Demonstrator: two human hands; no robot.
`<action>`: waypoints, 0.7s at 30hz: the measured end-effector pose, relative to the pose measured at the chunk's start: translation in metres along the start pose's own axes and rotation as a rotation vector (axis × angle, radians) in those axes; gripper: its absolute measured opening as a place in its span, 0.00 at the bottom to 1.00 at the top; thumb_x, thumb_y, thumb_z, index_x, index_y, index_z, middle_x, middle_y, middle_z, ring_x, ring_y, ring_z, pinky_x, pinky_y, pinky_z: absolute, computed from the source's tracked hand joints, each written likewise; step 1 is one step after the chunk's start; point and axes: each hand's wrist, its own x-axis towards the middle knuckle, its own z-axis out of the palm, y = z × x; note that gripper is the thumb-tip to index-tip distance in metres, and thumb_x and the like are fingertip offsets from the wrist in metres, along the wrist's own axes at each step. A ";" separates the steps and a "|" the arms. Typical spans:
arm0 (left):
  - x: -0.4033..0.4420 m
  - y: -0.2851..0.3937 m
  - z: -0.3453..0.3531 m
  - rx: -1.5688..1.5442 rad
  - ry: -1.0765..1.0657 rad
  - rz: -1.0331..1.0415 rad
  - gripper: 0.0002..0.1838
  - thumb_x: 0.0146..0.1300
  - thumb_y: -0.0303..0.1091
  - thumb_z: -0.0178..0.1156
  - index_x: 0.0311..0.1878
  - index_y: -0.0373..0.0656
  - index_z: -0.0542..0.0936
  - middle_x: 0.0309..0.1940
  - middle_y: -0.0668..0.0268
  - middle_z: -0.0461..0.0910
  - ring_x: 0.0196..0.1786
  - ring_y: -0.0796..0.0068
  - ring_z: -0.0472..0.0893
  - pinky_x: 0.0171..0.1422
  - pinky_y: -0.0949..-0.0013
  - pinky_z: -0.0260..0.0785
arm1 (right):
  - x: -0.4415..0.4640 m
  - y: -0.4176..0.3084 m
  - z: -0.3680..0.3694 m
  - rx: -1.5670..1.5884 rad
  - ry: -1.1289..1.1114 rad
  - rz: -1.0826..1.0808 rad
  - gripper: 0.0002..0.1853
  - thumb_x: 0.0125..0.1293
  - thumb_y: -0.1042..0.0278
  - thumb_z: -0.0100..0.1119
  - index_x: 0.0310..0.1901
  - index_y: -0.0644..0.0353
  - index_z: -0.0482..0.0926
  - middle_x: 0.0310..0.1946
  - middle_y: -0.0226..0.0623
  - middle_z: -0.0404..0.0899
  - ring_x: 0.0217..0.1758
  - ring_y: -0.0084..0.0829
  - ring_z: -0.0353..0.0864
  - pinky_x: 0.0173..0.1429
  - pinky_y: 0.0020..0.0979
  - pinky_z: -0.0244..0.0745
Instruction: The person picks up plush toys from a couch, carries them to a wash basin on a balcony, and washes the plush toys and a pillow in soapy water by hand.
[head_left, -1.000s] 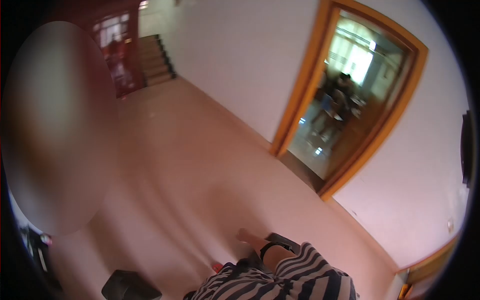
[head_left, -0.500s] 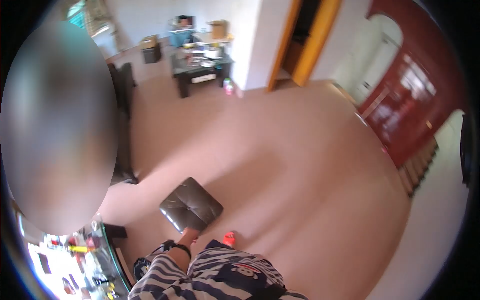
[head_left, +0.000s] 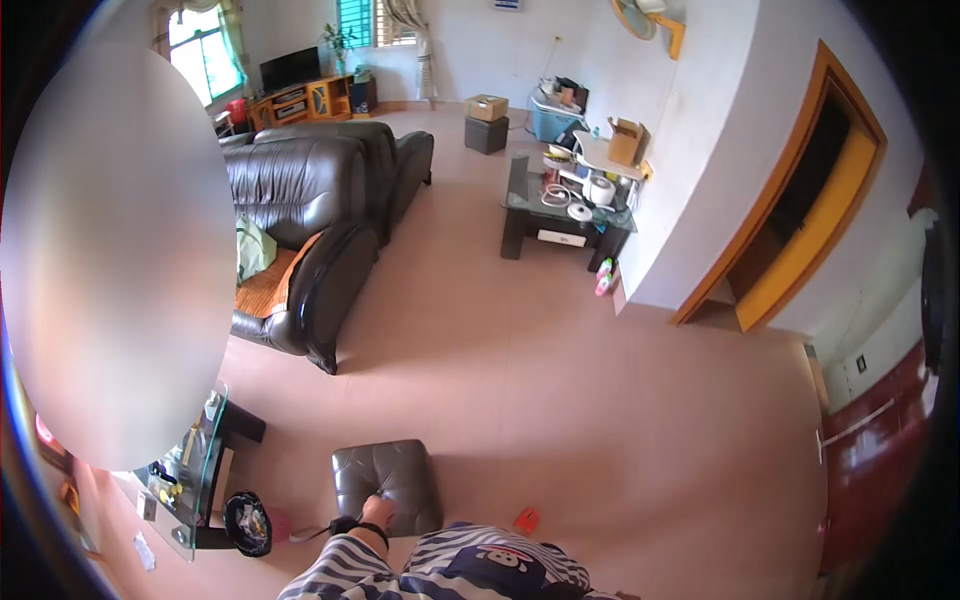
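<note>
My left hand (head_left: 377,511) shows at the bottom, over the near part of a dark leather stool (head_left: 360,467) with a tufted top. Its fingers look curled, and their tips are hidden against the leather. Whether they grip the stool or only rest on it I cannot make out. A black band (head_left: 362,528) circles the wrist, below a striped sleeve (head_left: 345,565). My right hand is out of view. Left of the stool stands a small bin (head_left: 248,522) with a black liner. A red shoe (head_left: 526,520) shows in front of my striped shirt (head_left: 440,550).
A glass-topped table (head_left: 218,450) with clutter stands on the left. Dark leather sofas (head_left: 345,270) are beyond it. Further back a low table (head_left: 518,190) holds appliances. A doorway (head_left: 800,190) and a red door (head_left: 880,470) are on the right. A large blur covers the left side.
The view has swung, bringing the sofas and far windows into sight. My left hand has gone from the stool's near edge to over its top.
</note>
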 end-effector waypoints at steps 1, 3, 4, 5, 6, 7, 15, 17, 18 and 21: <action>-0.038 0.015 -0.009 -0.161 0.019 -0.107 0.11 0.62 0.30 0.52 0.24 0.39 0.75 0.18 0.60 0.74 0.17 0.67 0.74 0.18 0.64 0.64 | 0.036 -0.010 -0.021 -0.018 -0.017 -0.067 0.24 0.62 0.61 0.63 0.52 0.75 0.76 0.37 0.45 0.82 0.35 0.37 0.82 0.41 0.37 0.78; -0.036 0.030 0.004 -0.614 0.028 -0.420 0.10 0.65 0.28 0.50 0.26 0.39 0.73 0.17 0.61 0.72 0.16 0.67 0.73 0.17 0.63 0.63 | 0.114 -0.055 -0.054 -0.077 -0.047 -0.112 0.23 0.62 0.62 0.63 0.50 0.74 0.76 0.36 0.45 0.81 0.33 0.37 0.82 0.39 0.37 0.78; 0.017 -0.001 0.023 -0.721 -0.215 -0.501 0.13 0.62 0.31 0.50 0.21 0.41 0.74 0.13 0.61 0.71 0.14 0.66 0.70 0.15 0.62 0.60 | 0.153 -0.084 -0.068 -0.115 -0.063 -0.099 0.21 0.62 0.63 0.62 0.49 0.74 0.77 0.34 0.45 0.81 0.32 0.37 0.82 0.38 0.36 0.78; 0.004 0.009 0.032 -0.750 -0.200 -0.520 0.13 0.62 0.31 0.50 0.21 0.41 0.74 0.13 0.61 0.71 0.14 0.66 0.70 0.15 0.62 0.60 | 0.196 -0.113 -0.071 -0.163 -0.074 -0.038 0.17 0.62 0.65 0.60 0.46 0.72 0.77 0.31 0.45 0.81 0.30 0.37 0.82 0.35 0.36 0.77; -0.012 0.024 0.044 -0.681 -0.144 -0.363 0.11 0.63 0.29 0.51 0.23 0.41 0.73 0.15 0.60 0.71 0.16 0.65 0.72 0.16 0.61 0.62 | 0.240 -0.141 -0.067 -0.209 -0.083 0.025 0.14 0.62 0.67 0.58 0.42 0.71 0.78 0.28 0.45 0.80 0.28 0.37 0.82 0.32 0.36 0.77; -0.032 0.042 0.052 -0.603 -0.089 -0.205 0.10 0.63 0.28 0.53 0.25 0.41 0.72 0.16 0.59 0.71 0.17 0.65 0.74 0.18 0.60 0.64 | 0.286 -0.167 -0.060 -0.251 -0.086 0.087 0.11 0.62 0.69 0.56 0.39 0.70 0.79 0.25 0.45 0.80 0.25 0.37 0.82 0.29 0.36 0.77; -0.004 0.104 0.045 -0.678 0.059 -0.473 0.10 0.64 0.34 0.52 0.26 0.43 0.74 0.18 0.59 0.74 0.17 0.64 0.73 0.18 0.58 0.65 | 0.386 -0.449 0.060 -0.203 -0.132 -0.145 0.12 0.60 0.69 0.57 0.32 0.74 0.81 0.21 0.41 0.82 0.23 0.29 0.83 0.30 0.29 0.76; 0.033 0.139 0.019 -0.703 0.114 -0.492 0.11 0.64 0.35 0.52 0.27 0.43 0.73 0.18 0.59 0.74 0.16 0.65 0.73 0.17 0.59 0.65 | 0.397 -0.506 0.097 -0.268 -0.142 -0.157 0.13 0.59 0.68 0.58 0.33 0.73 0.82 0.22 0.41 0.83 0.24 0.28 0.83 0.31 0.28 0.76; 0.052 0.164 0.004 -0.695 0.138 -0.476 0.11 0.65 0.36 0.52 0.27 0.44 0.73 0.18 0.59 0.74 0.15 0.65 0.73 0.17 0.59 0.65 | 0.394 -0.527 0.112 -0.305 -0.201 -0.163 0.13 0.60 0.67 0.59 0.35 0.72 0.83 0.23 0.42 0.84 0.25 0.28 0.84 0.32 0.29 0.77; 0.104 0.274 -0.044 -0.669 0.191 -0.358 0.12 0.65 0.37 0.51 0.27 0.44 0.73 0.19 0.60 0.75 0.14 0.67 0.72 0.15 0.59 0.64 | 0.418 -0.595 0.139 -0.482 -0.292 -0.198 0.14 0.60 0.65 0.58 0.36 0.71 0.83 0.24 0.42 0.85 0.27 0.29 0.85 0.35 0.30 0.78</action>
